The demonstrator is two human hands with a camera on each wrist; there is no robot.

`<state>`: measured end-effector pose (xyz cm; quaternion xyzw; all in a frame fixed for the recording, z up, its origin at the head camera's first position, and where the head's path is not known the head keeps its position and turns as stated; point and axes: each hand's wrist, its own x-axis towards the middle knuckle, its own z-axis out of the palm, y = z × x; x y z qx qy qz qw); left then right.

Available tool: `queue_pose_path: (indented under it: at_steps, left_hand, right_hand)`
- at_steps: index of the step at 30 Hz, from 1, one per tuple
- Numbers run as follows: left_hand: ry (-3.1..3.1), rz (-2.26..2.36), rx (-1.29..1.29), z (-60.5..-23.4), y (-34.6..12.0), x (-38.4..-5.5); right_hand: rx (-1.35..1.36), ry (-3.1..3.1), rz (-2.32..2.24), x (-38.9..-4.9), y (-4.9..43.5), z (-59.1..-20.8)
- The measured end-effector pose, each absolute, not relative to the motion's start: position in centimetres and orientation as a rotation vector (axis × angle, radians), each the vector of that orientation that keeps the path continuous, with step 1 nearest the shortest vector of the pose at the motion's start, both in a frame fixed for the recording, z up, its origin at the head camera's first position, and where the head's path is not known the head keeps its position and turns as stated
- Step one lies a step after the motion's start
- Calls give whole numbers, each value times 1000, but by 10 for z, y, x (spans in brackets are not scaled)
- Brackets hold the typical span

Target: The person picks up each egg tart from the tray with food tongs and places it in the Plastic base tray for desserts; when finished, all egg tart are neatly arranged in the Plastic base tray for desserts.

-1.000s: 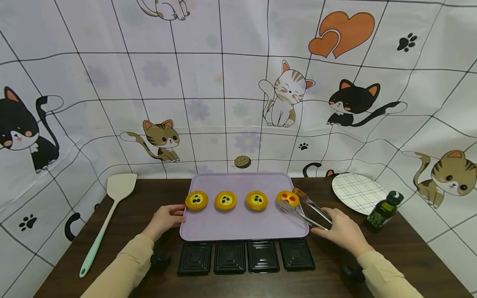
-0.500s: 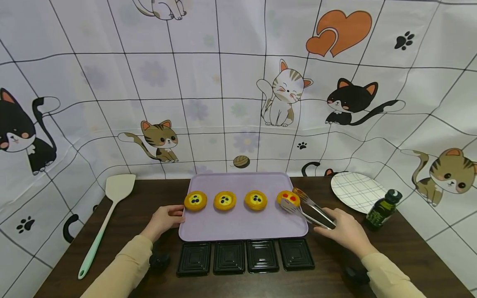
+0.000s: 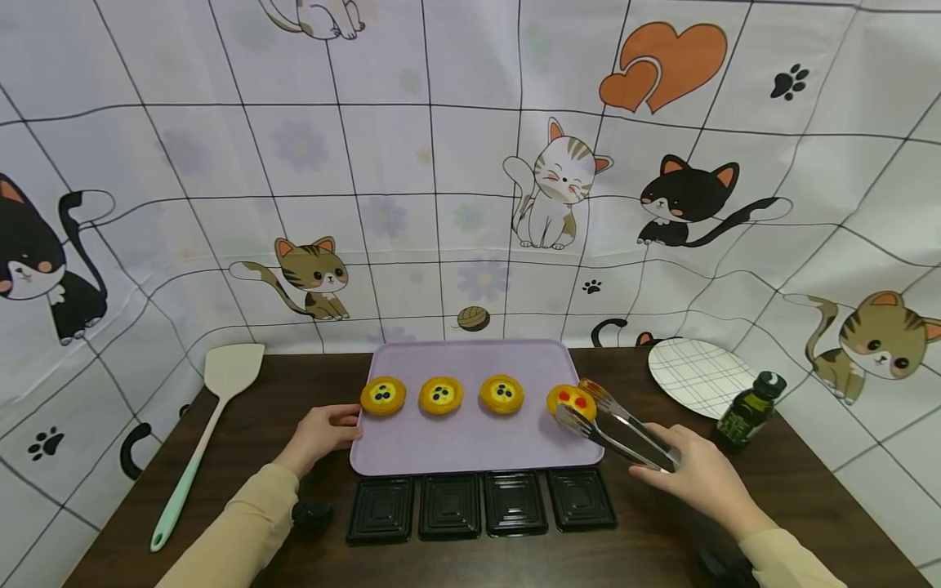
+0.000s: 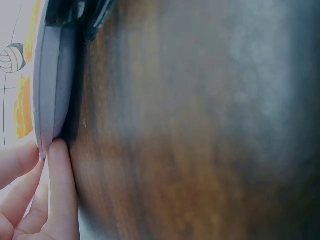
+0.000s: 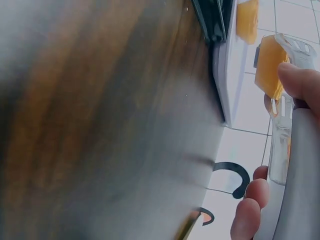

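Observation:
My left hand (image 3: 321,437) pinches the left edge of a lilac tray (image 3: 470,449); in the left wrist view the thumb and fingers (image 4: 62,190) meet at its rim. My right hand (image 3: 702,474) grips metal tongs (image 3: 577,420), whose ends sit on either side of a round yellow tart (image 3: 572,401) with red dots. The right wrist view shows this tart (image 5: 270,67) between the tong ends, seemingly raised off the tray. Left of it on the tray, in a row, are three tarts (image 3: 501,394) with dark dots.
Several black square dishes (image 3: 451,508) line the table in front of the tray. A spatula (image 3: 213,433) with a green handle lies at the left. At the right are a white checked plate (image 3: 698,376) and a dark green bottle (image 3: 750,410). A cat-print sheet (image 3: 404,163) hangs behind.
The tongs and red-dotted tart have shifted slightly towards me, and the tart seems to have risen. My right hand has moved right and nearer. The left hand stays at the tray edge.

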<state>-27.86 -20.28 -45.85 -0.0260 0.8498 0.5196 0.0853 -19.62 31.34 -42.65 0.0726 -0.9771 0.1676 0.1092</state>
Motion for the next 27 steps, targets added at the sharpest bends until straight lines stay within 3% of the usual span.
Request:
queue_pose_path:
  at_steps: [27]
  left_hand:
    - [2536,1540,-60,-458,-204,-279]
  right_hand:
    - [115,-3057,628,-120,313,-427]
